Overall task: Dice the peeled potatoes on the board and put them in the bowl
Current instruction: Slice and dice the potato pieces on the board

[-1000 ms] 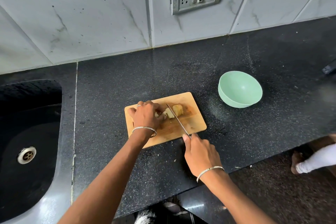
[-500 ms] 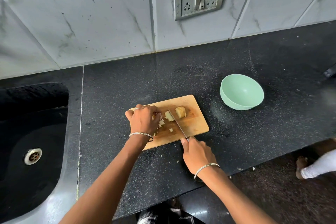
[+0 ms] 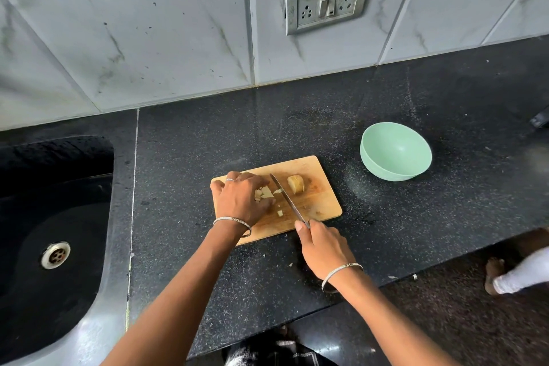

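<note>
Big picture first: grey marbled wall tiles (image 3: pixel 148 38) fill the top of the frame, with a black speckled bench (image 3: pixel 297 116) below them and a dark sink (image 3: pixel 59 187) down the left side. A mint green bowl (image 3: pixel 395 151) sits on the bench right of centre, empty as far as I can see and a little apart from the wooden chopping board (image 3: pixel 322 205) in the middle. The left hand (image 3: pixel 240 199) is curled over a half-cut potato (image 3: pixel 264 193) on the board's left half, pinning it down with the fingertips tucked close to the cut face. The right hand (image 3: pixel 323 249), just below the board's lower edge, is wrapped round the handle of a knife (image 3: pixel 286 197) with the forefinger along the top. The thin blade runs diagonally up the board between the held potato and a separate potato chunk (image 3: pixel 295 184) to its right. A few loose bits (image 3: pixel 279 213) lie near the blade. So I'd say dicing is partway through and nothing has gone in the bowl yet. My worries: those left fingertips are really close to the edge, so if the wet potato slides or the hand creeps forward, that's a nick. The board sits straight on polished stone, so a hard chop could make it skate. And small dice may roll off onto the bench while being carried to the bowl.
</note>
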